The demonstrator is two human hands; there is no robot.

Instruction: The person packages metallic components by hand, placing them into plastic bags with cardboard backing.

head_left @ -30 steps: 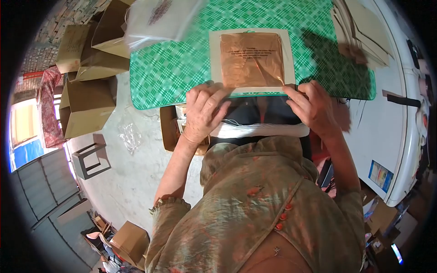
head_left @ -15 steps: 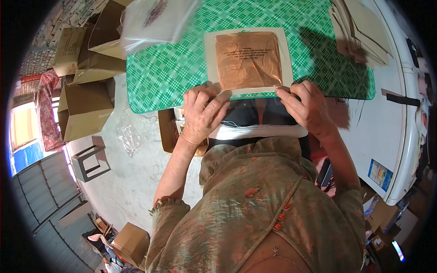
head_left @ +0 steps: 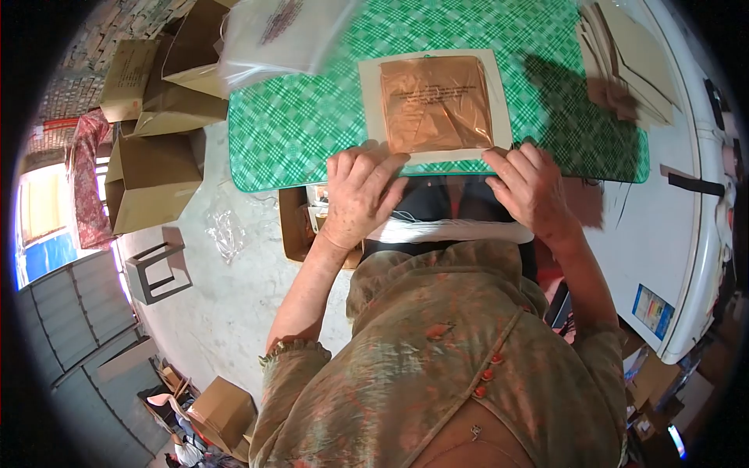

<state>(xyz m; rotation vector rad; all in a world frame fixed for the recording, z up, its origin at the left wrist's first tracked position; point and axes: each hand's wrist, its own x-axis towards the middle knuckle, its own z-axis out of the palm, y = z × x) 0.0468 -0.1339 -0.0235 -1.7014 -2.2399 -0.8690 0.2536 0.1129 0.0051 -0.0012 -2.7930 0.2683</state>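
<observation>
Copper packet (head_left: 437, 103) flat, squarish, print facing up, 2 hands, left (head_left: 357, 195), right (head_left: 530, 189), pinching its near edge.

Person in a patterned blouse
Muted green fabric with orange blotches, small red buttons, gathered sleeve cuff (head_left: 287, 349); bare hands.

A square copper-brown packet (head_left: 437, 103), glossy and slightly creased, carries a few lines of small dark print near its top. It lies flat and centred on a pale cream card (head_left: 503, 93) that shows as a border around it. Card and packet rest together on the table (head_left: 312, 117), their near edge at the table's front edge.
</observation>
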